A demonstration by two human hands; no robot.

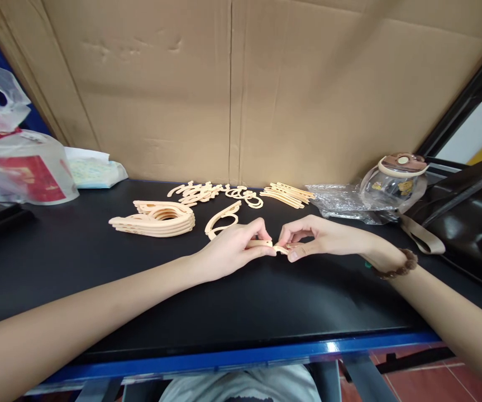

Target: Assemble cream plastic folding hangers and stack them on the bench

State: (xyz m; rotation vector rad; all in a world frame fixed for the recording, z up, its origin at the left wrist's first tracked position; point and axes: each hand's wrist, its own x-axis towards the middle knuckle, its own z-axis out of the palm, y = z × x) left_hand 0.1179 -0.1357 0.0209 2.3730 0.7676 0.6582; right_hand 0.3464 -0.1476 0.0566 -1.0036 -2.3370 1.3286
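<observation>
My left hand (pixel 232 251) pinches a cream plastic hanger piece (pixel 261 243) between thumb and fingers. A curved, looped hanger part (pixel 223 219) shows beyond this hand; whether it joins the held piece is hidden. My right hand (pixel 316 237) is closed on a small cream plastic hanger part (pixel 281 249), mostly covered by the fingers. The two held ends meet or nearly meet between my hands, just above the black table (pixel 241 301). To the left lies a neat stack of curved hanger pieces (pixel 157 219).
Behind my hands lie loose hooks (pixel 199 192), rings (pixel 244 195) and straight strips (pixel 289 194). Crinkled clear plastic (pixel 341 202), a clear bottle (pixel 394 181) and a black bag (pixel 467 218) are right. A plastic bag (pixel 27 167) stands left. Cardboard (pixel 241 89) walls the back.
</observation>
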